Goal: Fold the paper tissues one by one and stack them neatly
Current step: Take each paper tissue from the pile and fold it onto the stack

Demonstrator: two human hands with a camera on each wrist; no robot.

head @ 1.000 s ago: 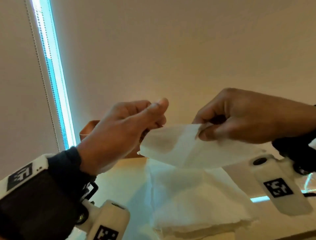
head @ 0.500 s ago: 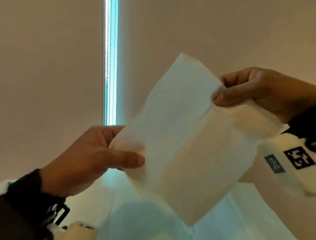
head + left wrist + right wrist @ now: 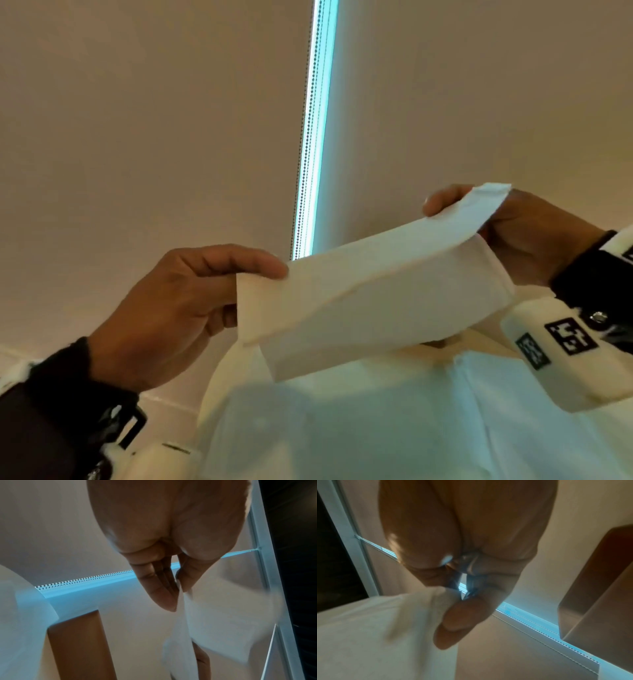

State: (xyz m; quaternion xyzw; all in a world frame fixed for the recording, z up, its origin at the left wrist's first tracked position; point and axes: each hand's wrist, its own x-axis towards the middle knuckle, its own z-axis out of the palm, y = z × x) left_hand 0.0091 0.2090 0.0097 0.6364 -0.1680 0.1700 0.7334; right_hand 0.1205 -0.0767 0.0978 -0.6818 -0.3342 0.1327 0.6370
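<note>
A white paper tissue (image 3: 376, 294) is held up in the air between both hands, its top part bent over along a fold. My left hand (image 3: 191, 301) pinches its left end between thumb and fingers. My right hand (image 3: 507, 226) pinches the upper right corner. In the left wrist view the tissue (image 3: 214, 626) hangs blurred below my left hand (image 3: 175, 582). The right wrist view has the tissue (image 3: 373, 628) spreading left from my right hand (image 3: 458, 601). Below lies a pale heap of more tissues (image 3: 394, 428).
A beige roller blind (image 3: 154, 137) fills the background, with a bright blue strip of window (image 3: 317, 137) and a bead chain beside it. A brown wooden piece (image 3: 78, 646) shows in the wrist views. A dark window pane (image 3: 332, 561) sits at the side.
The tissue, spread open half a second ago, is now bent over along a fold. My right hand moved up and right with its corner. My left hand keeps its hold.
</note>
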